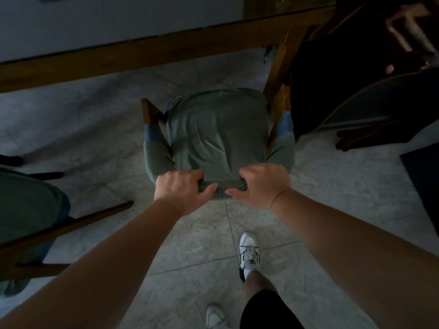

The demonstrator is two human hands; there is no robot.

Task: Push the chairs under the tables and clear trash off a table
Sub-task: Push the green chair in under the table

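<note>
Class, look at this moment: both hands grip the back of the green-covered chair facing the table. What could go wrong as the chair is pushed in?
1. The chair sits close to the table leg on its right; its frame might catch there.
2. Both the left hand and right hand grip loose fabric, which could slip.

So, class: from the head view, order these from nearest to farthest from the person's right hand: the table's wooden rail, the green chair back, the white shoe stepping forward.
1. Green chair back: held in the right hand.
2. White shoe: on the floor below it.
3. Table's wooden rail: ahead, beyond the seat.
</note>
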